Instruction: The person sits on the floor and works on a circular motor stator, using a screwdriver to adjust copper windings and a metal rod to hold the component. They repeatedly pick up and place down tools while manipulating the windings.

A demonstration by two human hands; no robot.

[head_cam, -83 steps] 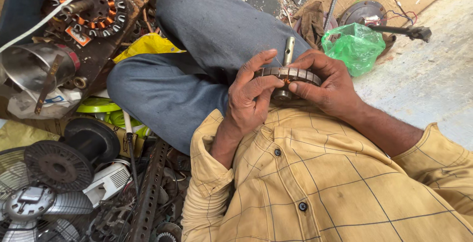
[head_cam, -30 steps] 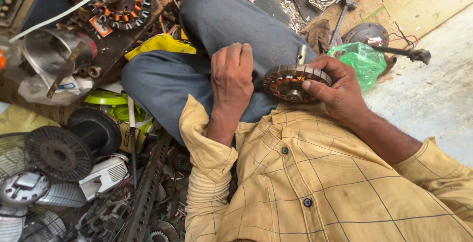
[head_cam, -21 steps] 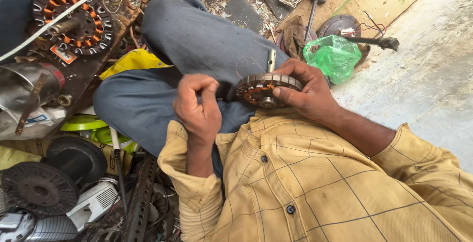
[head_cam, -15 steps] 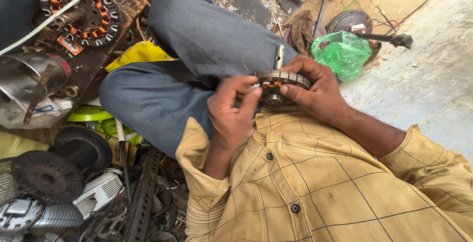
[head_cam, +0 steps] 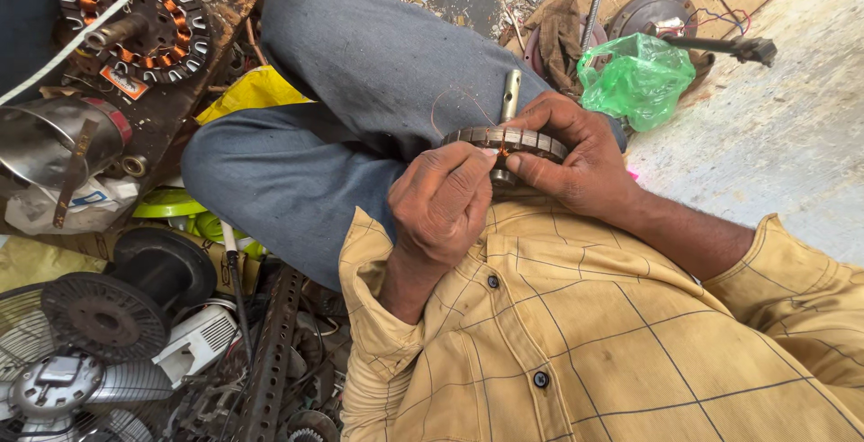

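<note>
I sit cross-legged in grey trousers and a yellow checked shirt. My right hand (head_cam: 576, 158) grips a round fan stator (head_cam: 531, 139) with a metal shaft sticking up, held edge-on above my lap. My left hand (head_cam: 441, 203) pinches at the stator's near rim with thumb and forefinger, where a bit of copper wire shows. A thin loop of copper wire (head_cam: 450, 104) curls up from the stator over my knee.
A wound stator (head_cam: 135, 23) and a metal can (head_cam: 54, 140) lie at the left. Fan parts, a dark disc (head_cam: 99, 316) and a slotted metal bar (head_cam: 270, 361) crowd the lower left. A green plastic bag (head_cam: 639, 77) and a motor housing (head_cam: 652, 14) sit at the right on bare concrete.
My left hand left the stator, dropped toward my lap, then came back to its near rim. My right hand kept hold of the stator and turned it edge-on.
</note>
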